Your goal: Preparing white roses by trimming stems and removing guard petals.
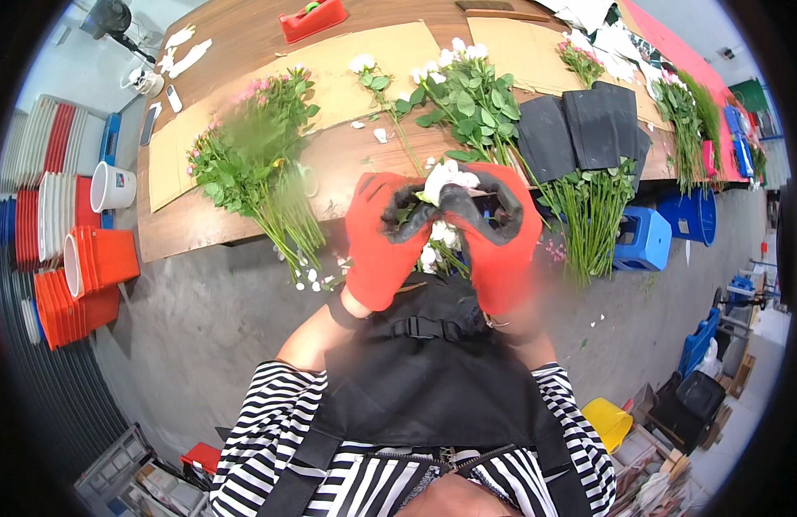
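Both of my hands wear red gloves with black-coated palms and meet in front of my chest. Between their fingertips is a white rose bloom [447, 178]. My left hand [386, 236] pinches its left side, and my right hand [503, 236] pinches it from the right. The bloom's stem is mostly hidden by the gloves. Below the hands, more white blooms [441, 242] show near my black apron [430, 381]. Just beyond, a bunch of white roses [472, 103] lies on the wooden table [353, 158], with a single white rose [376, 81] to its left.
Pink-flowered stems [256, 148] overhang the table's left front edge. Dark sleeves [598, 126] cover another bunch [592, 213] on the right. Cardboard sheets [366, 58] and a red tape dispenser [312, 21] lie farther back. A blue stool [644, 239] stands under the right side.
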The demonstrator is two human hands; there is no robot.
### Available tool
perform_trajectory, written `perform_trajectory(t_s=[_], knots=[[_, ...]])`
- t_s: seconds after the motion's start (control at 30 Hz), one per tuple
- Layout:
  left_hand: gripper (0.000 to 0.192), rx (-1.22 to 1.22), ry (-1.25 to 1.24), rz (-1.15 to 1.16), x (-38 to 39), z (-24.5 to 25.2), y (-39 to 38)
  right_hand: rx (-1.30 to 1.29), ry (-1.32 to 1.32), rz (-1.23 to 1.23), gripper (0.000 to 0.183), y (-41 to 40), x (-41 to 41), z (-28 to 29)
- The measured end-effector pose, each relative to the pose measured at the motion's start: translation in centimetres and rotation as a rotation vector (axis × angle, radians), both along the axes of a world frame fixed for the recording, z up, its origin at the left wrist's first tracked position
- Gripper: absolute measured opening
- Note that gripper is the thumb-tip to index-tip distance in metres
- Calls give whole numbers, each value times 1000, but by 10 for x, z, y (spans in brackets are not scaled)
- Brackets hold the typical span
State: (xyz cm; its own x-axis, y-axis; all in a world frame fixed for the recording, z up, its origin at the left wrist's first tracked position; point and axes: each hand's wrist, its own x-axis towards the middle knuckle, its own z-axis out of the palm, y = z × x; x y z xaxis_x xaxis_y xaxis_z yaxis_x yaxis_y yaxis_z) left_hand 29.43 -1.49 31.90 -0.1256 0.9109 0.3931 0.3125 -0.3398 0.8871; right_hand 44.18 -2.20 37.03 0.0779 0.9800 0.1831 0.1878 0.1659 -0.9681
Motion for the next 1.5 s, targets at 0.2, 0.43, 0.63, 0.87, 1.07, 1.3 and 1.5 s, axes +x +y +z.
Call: perform_trajectory(t_s=[0.2, 0.43, 0.63, 0.87, 1.07, 1.3, 1.5], knots=[[31, -323, -419, -13, 4, -12, -9, 75, 173, -61, 34, -5, -5, -20], [17, -341, -590, -137, -4, 0, 3, -95, 592, 96, 41, 9, 17, -50], [29, -13, -175, 79, -4, -5, 13, 140, 140, 27, 46, 6, 9, -21], [31, 155, 97, 154, 2, -1, 11, 183, -152, -69, 49, 3, -10, -24], [28, 155, 91, 107, 2, -7, 10, 147, -54, -61, 43, 5, -4, -39], [31, -268, -432, -55, -3, -3, 9, -177, 407, 84, 34, 19, 12, -35], [30, -105, -198, 81, -9, -4, 14, 301, -339, -3, 44, 16, 16, -20]])
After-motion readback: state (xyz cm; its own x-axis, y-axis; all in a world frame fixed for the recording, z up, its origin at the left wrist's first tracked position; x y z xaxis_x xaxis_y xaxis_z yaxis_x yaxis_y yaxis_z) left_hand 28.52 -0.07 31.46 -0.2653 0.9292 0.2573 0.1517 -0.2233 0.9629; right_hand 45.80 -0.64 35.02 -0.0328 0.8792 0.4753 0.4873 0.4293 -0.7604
